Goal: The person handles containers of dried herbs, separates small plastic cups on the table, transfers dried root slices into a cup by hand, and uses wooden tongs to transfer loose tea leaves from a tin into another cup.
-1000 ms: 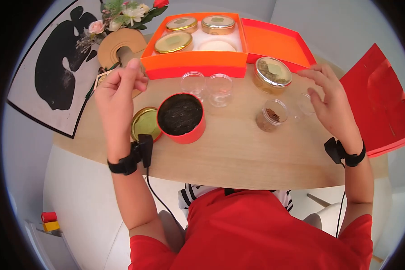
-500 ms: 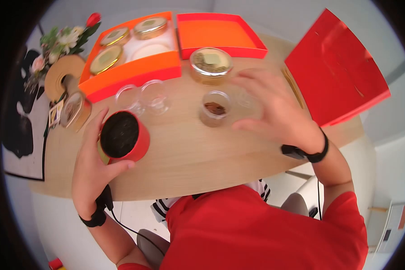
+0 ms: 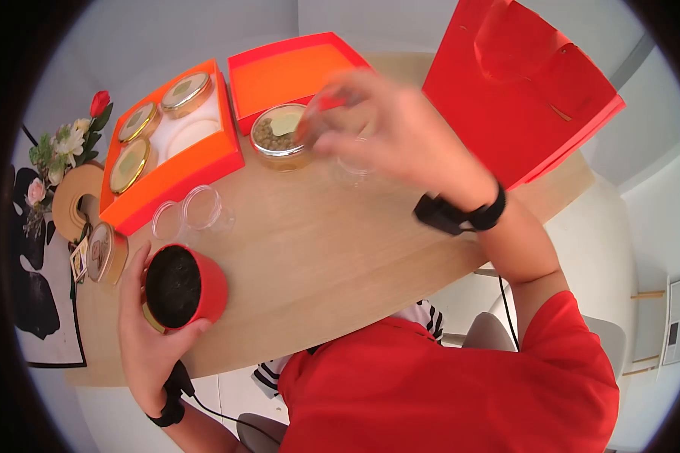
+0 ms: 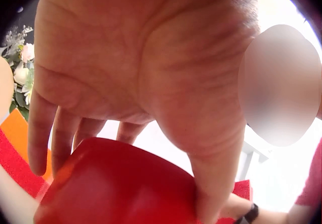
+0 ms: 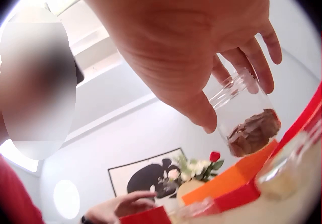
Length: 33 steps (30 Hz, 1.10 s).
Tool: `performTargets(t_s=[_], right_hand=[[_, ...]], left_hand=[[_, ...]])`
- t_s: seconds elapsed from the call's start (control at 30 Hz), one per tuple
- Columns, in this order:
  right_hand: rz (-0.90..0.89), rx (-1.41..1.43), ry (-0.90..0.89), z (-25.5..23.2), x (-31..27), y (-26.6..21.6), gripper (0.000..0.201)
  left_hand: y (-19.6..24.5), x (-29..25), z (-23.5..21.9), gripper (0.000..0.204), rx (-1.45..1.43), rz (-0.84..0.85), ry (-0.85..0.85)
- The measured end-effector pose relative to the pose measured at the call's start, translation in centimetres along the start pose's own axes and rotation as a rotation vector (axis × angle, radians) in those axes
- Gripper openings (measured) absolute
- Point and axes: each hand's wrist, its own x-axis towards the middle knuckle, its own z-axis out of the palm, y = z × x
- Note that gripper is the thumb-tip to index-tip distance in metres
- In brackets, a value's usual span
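Note:
My left hand [image 3: 147,340] wraps around a red canister [image 3: 215,287], fingers on its far side and thumb on the near side. Dark, dried stuff fills the canister to near its rim, and it tilts a little. A gold lid [image 3: 153,320] peeks out beside it, mostly hidden. In my right hand [image 3: 408,140], blurred in the head view, is a small clear jar [image 5: 251,126] with brown flakes in its bottom. Thumb and fingers grip it near its rim, raised above the table. Just left of that hand stands a lidded jar of greenish pellets [image 3: 276,143].
An orange-red box [image 3: 223,158] with several gold-lidded jars stands at back left, its lid [image 3: 287,72] beside it. Clear jars [image 3: 202,208] stand before the box. A red paper bag [image 3: 514,106] is at right. Flowers [image 3: 68,143] and another jar [image 3: 107,253] are at left.
My left hand has come down and taken hold of the canister. My right hand has reached the jar of brown flakes and lifted it off the table. The head view has turned right.

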Motion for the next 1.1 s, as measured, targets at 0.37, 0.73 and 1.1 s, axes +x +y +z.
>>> performTargets(t_s=[0.37,0.73,1.1], right_hand=[[0.423,-0.232,-0.203,-3.2,-0.1,9.0,0.071],[0.341,-0.216,-0.296,-2.5,-0.8,9.3,0.075],[0.303,-0.275,-0.366,-2.5,0.6,9.5,0.077]], left_hand=[[6.2,3.1,6.0,0.102,0.066,0.355,-0.157],[7.4,5.1,8.7,0.103,0.047,0.297,-0.238],[7.1,5.0,8.7,0.101,0.117,0.300,-0.250]])
